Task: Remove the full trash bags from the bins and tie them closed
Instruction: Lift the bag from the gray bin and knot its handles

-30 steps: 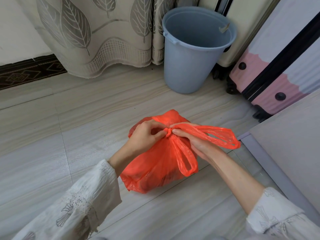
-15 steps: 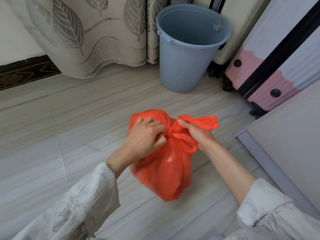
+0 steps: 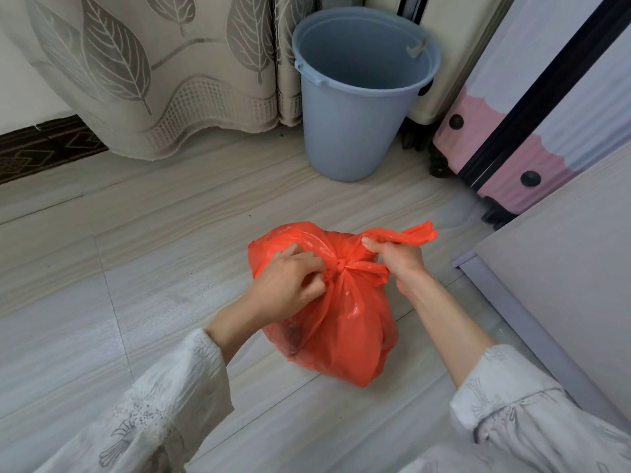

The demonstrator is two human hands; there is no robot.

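A full orange trash bag (image 3: 345,329) sits on the pale floor in the middle of the view, its two handles crossed into a knot at the top. My left hand (image 3: 286,285) pinches the plastic just left of the knot. My right hand (image 3: 396,257) grips the right handle, whose loose end sticks out to the right. A blue-grey bin (image 3: 351,107) stands behind the bag, upright, with no bag in it.
A leaf-patterned curtain (image 3: 153,70) hangs at the back left. A pink and white suitcase (image 3: 505,148) stands to the right of the bin. A grey cabinet or bed base (image 3: 553,302) fills the right side, close to my right arm.
The wide handle loops have been pulled in and the knot has tightened. My right hand has drawn its handle out to the right; the bag has settled more upright.
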